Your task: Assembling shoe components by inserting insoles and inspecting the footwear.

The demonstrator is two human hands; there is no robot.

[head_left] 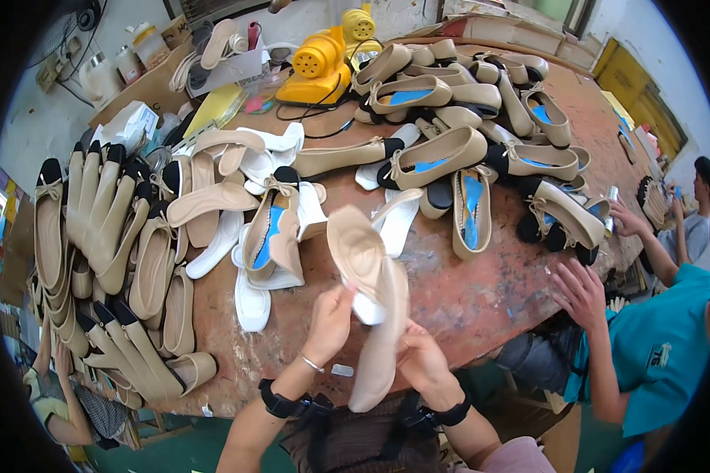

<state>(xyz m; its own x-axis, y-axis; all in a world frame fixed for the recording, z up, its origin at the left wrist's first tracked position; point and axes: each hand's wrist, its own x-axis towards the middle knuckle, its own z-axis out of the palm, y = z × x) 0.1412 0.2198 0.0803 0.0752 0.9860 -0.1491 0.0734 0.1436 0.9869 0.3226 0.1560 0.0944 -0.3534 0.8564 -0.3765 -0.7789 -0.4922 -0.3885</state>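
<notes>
In front of me, above the table's near edge, a pair of beige padded insoles is held up. My left hand (329,324) is closed, pinching the edge of the upper insole (355,239), where a white patch of backing shows. The lower insole (376,359) hangs toward my body, and my right hand (423,356) is closed on its side. The two insoles overlap, and some of my fingers are hidden behind them. Just beyond stands a beige flat shoe (271,234) with a black toe and blue lining, an insole leaning in it.
Beige and white insoles (211,202) lie left of centre. Finished-looking flats (110,213) stack at the left, blue-lined flats (430,158) at the far right. A yellow blower (319,59) stands at the back. A co-worker in a teal shirt (655,339) reaches in from the right.
</notes>
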